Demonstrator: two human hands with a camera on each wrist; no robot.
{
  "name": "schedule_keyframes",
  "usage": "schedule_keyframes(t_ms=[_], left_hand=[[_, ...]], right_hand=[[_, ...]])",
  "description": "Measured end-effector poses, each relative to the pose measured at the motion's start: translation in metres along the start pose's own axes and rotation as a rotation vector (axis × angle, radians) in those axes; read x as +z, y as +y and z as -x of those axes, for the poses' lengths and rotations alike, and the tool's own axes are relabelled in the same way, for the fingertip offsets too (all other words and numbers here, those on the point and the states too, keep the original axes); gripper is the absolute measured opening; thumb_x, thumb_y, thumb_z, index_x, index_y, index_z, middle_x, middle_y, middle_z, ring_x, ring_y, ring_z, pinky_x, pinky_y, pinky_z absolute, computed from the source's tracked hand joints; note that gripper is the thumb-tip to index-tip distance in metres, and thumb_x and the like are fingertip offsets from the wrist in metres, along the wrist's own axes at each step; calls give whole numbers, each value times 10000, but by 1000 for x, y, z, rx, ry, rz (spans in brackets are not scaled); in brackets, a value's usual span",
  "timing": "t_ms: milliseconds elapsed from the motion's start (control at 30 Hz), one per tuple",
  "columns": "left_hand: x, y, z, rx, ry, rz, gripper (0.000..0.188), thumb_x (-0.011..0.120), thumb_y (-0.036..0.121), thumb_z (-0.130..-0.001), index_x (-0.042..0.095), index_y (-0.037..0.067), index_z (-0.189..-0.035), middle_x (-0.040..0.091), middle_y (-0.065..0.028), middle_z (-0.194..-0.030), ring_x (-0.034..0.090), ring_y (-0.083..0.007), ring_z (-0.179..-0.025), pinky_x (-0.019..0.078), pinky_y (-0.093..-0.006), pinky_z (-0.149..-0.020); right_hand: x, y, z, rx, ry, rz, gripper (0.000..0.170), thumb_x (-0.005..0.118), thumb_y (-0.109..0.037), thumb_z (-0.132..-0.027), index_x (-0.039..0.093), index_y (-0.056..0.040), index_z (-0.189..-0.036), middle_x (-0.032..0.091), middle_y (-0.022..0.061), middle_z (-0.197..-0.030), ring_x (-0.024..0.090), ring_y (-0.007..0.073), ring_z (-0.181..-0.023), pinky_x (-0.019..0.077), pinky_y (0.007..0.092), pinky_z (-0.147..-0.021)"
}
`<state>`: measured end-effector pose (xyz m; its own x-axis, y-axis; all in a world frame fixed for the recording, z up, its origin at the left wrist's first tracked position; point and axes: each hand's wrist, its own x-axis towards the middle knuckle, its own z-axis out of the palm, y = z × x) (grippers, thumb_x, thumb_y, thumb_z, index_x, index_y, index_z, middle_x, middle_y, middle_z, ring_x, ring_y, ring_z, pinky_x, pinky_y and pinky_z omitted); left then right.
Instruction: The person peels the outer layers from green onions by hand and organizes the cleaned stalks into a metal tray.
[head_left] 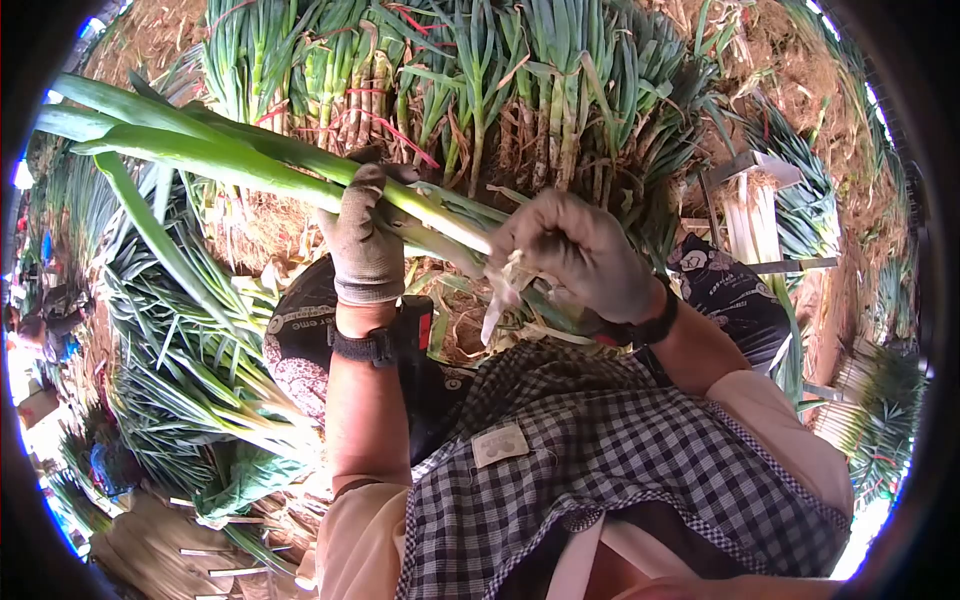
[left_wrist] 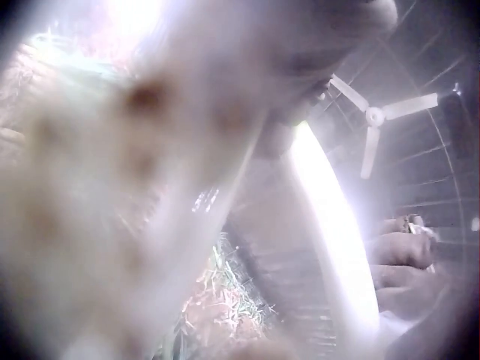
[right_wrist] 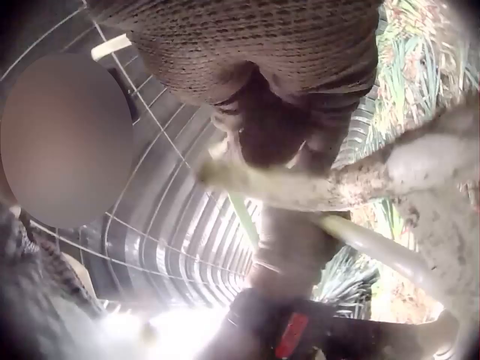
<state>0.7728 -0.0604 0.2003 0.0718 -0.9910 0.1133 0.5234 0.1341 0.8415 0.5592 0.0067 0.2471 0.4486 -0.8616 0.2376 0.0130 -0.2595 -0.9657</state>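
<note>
In the head view, the gloved left hand [head_left: 365, 235] grips several long green onion stalks [head_left: 245, 165], their leaves reaching to the upper left. The gloved right hand [head_left: 585, 255], fingers curled, pinches pale peeled layers [head_left: 512, 280] at the white ends. A bright white stalk [left_wrist: 334, 232] crosses the left wrist view, with the right hand [left_wrist: 405, 262] beyond it; much there is blurred. The right wrist view has the right hand's knitted glove [right_wrist: 262, 56] close above, a dirt-marked stalk [right_wrist: 360, 184] below it, and the left hand [right_wrist: 289, 251] behind.
Tied onion bundles [head_left: 450, 80] stand along the top of the head view. Loose onions [head_left: 190, 350] lie in a heap at the left. At the right, a metal frame [head_left: 765, 170] stands by white-stemmed onions [head_left: 750, 225]. A checked apron [head_left: 600, 440] covers the lap.
</note>
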Motion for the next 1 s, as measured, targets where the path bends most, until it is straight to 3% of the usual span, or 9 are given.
schedule_keyframes(t_ms=[100,167,300,567,633,700,767,833,1000], left_hand=[[2,-1,1,-31,44,5,370,500,287,-852,546,-9,-1068,627,-121,-843,563,-191,-759,442,-280,-721],[1,2,0,-40,50,2,381,492,291,-837,543,-1,-1076,638,-138,-868,564,-194,-765,436,-284,-740],[1,-1,0,-65,-35,19,446,473,309,-817,500,28,-1163,652,-196,-966,583,-210,-842,450,-331,-803],[-4,-1,-1,-28,-57,163,540,484,327,-820,456,28,-1269,628,-204,-1031,591,-238,-871,463,-352,-825],[-14,-2,-4,-62,-83,261,532,489,352,-827,470,33,-1253,639,-197,-983,595,-241,-786,485,-361,-764],[-14,0,-5,-57,-85,277,526,485,372,-836,477,36,-1241,645,-189,-950,590,-238,-723,493,-368,-710],[-6,3,-2,-49,42,258,399,445,273,-870,547,19,-1161,646,-116,-843,508,-146,-650,426,-272,-654],[-11,-8,-7,-29,83,188,384,468,275,-873,546,17,-1147,630,-109,-837,541,-175,-695,461,-313,-671],[-27,-16,-27,-28,267,60,300,570,142,-865,580,9,-1134,561,-51,-744,538,-147,-664,479,-257,-578]], right_hand=[[7,-10,-11,224,86,-359,99,466,-67,-960,535,-9,-918,542,32,-780,527,91,-682,461,247,-644],[8,7,-15,11,202,157,79,526,-86,-942,555,-12,-947,539,22,-763,520,75,-685,455,236,-645],[15,12,-23,209,282,163,252,696,-87,-815,566,-2,-1013,516,-25,-796,475,59,-694,413,214,-634],[28,49,-61,-146,346,214,162,712,-152,-823,651,-12,-877,617,43,-789,598,126,-718,489,247,-658],[15,44,-51,28,342,86,212,644,-214,-890,599,-20,-818,581,22,-737,584,114,-690,482,234,-612],[-4,33,-38,335,142,-569,226,587,-241,-933,578,-35,-841,574,11,-739,564,101,-697,474,235,-631],[-6,30,-34,285,104,-187,202,572,-235,-943,588,-36,-917,598,19,-791,552,99,-715,471,240,-661],[8,19,-25,204,269,53,112,568,-102,-932,610,0,-951,625,25,-818,556,77,-739,470,241,-634],[1,-19,13,511,-73,61,150,636,-76,-882,619,-1,-1011,638,29,-888,577,80,-799,463,222,-729]])
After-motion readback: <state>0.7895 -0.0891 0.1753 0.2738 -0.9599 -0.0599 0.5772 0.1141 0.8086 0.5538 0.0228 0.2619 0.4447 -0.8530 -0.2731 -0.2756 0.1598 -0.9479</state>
